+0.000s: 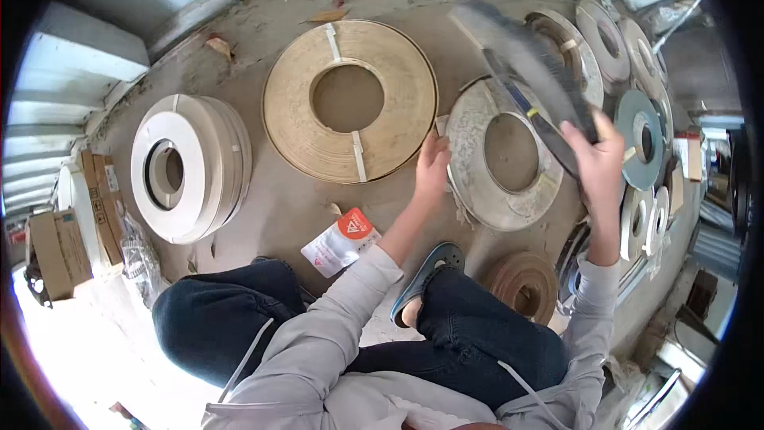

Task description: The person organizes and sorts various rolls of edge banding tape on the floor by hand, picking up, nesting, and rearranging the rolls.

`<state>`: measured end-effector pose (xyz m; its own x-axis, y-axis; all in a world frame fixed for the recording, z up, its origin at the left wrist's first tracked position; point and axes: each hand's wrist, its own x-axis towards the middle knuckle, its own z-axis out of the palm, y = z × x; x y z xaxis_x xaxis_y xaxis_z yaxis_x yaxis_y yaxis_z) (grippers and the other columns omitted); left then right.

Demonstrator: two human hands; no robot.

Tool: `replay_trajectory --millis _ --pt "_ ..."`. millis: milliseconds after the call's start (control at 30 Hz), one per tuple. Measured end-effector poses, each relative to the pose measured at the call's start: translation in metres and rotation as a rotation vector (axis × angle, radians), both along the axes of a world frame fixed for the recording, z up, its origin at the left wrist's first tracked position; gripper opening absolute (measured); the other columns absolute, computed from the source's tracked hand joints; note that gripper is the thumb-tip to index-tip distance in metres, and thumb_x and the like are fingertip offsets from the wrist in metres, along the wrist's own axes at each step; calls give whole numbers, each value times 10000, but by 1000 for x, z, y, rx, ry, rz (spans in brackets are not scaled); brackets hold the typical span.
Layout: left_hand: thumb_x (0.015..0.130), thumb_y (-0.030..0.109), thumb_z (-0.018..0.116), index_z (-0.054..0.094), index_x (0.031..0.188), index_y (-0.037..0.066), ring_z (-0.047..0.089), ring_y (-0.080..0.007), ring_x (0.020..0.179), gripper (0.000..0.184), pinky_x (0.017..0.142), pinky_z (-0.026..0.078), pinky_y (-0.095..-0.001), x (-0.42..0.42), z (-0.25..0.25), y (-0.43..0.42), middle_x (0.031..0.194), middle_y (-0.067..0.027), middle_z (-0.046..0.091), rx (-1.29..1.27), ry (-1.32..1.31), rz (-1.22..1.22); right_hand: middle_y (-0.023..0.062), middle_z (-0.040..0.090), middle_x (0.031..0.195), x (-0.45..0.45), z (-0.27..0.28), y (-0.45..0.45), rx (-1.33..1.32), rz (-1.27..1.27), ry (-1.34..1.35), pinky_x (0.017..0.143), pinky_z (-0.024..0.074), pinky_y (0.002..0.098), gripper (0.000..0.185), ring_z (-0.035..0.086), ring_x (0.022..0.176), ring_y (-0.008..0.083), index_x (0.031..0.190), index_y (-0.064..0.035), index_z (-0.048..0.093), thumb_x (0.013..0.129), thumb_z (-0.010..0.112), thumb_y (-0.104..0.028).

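My right hand (pixel 598 155) is closed around a dark hand brush (pixel 549 72). Motion blurs the brush, which slants up to the left above a dusty, pale roll of edge banding (pixel 469 139). A dark handle with a yellow band shows along its lower side. My left hand (pixel 432 169) is at the left rim of that roll, fingers bent against its edge by a strip of white tape. Left of this hand lies a large tan roll of banding (pixel 290 103), bound with two white tape strips.
A stack of white rolls (pixel 215 167) stands at the left. Several more rolls, among them a grey-green one (pixel 629 115), crowd the right side. A brown roll (pixel 505 275) sits near my foot. A red-and-white packet (pixel 342 243) lies on the floor. Cardboard boxes (pixel 60 251) stand far left.
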<state>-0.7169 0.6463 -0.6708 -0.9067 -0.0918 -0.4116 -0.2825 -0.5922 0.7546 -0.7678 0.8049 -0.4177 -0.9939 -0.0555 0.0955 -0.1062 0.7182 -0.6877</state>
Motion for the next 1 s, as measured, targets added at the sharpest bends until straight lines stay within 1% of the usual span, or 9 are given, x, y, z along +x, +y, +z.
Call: replay_trajectory --millis 33,167,233,367,500,733,833,933,1000 --pt "902 212 483 226 1404 39 495 -156 1038 590 877 401 -270 1 2 3 1316 -102 431 10 -19 -24 67 625 918 -6 7 8 -132 -47 22 718 440 239 307 537 763 82 1081 8 600 781 639 -46" --pt "904 383 481 250 1397 32 488 -155 1035 648 881 397 -295 -12 4 -3 1308 -96 440 -3 -125 -4 130 603 1013 33 51 0 -482 -527 143 803 462 267 446 587 884 190 1094 90 554 729 686 -131" --pt "903 442 476 259 1394 29 485 -158 1037 677 886 396 -306 -19 2 -11 1306 -93 443 -6 -180 11 160 571 1089 49 45 53 -659 -473 51 863 455 300 518 574 973 246 1130 87 527 708 694 -161" --pt "871 606 409 409 1300 32 486 -179 1032 716 913 378 -340 -11 40 -75 1244 -67 483 405 -236 190 133 589 1056 47 24 25 -728 -602 82 835 444 279 465 574 931 213 1144 66 532 739 654 -126" --pt "926 489 412 491 1192 -11 499 -160 1003 572 916 369 -304 -3 42 -129 1116 -73 554 -26 -167 451 110 575 1045 -3 -48 8 -807 -476 -79 841 442 301 469 563 975 209 1142 27 529 769 665 -224" --pt "945 415 421 542 1115 -21 507 -133 928 484 864 386 -280 3 12 -237 1021 -60 584 -309 -62 617 34 607 988 -67 -175 -64 -946 -261 -400 775 449 280 361 581 879 164 1061 19 578 807 650 -227" --pt "943 398 424 536 1136 -33 517 -165 949 485 884 384 -288 0 19 -257 1052 -89 580 -389 -111 674 125 592 1067 -88 -201 -82 -814 -83 -447 853 419 310 441 560 976 205 1118 33 550 816 641 -275" --pt "943 372 420 502 1201 -32 513 -203 1032 487 931 369 -303 -4 -25 -278 1137 -121 559 -1432 -477 377 192 604 1032 -99 -215 -93 33 11 -223 848 425 346 416 574 962 285 1104 25 557 831 614 -283" --pt "945 351 416 488 1219 -30 504 -208 1058 475 944 362 -306 -5 -56 -290 1163 -127 548 -1316 -381 405 209 604 1016 -103 -235 -103 75 33 -122 842 429 360 409 573 956 309 1098 24 560 834 605 -286"
